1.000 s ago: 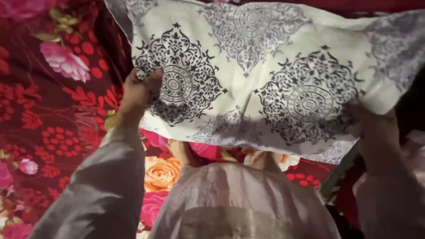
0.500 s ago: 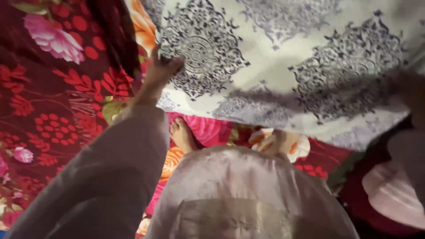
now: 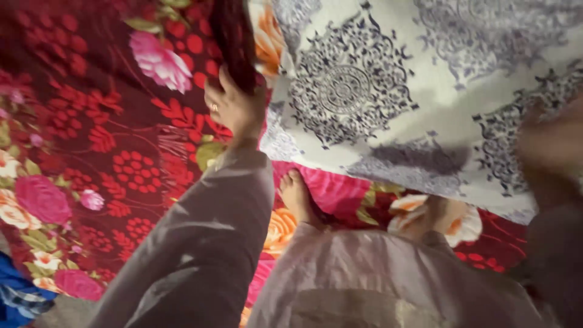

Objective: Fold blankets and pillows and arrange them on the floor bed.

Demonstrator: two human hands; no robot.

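Observation:
A white cloth (image 3: 437, 91) printed with dark grey medallions is spread out in front of me, over a dark red floral blanket (image 3: 109, 140). My left hand (image 3: 234, 106), with a ring on one finger, grips a raised fold of the red blanket right beside the white cloth's left edge. My right hand (image 3: 549, 143) is blurred at the right edge and lies on the white cloth; whether it grips the cloth is unclear. My bare feet (image 3: 299, 195) stand on the blanket below the cloth's near edge.
The red blanket with pink and orange flowers covers the whole surface under me. A blue striped fabric (image 3: 15, 297) shows at the bottom left corner. My pale grey garment (image 3: 376, 285) fills the lower middle.
My left hand has let go of the white cloth's left edge and now holds a fold of the red blanket. The view has swung left, so the white cloth sits further right.

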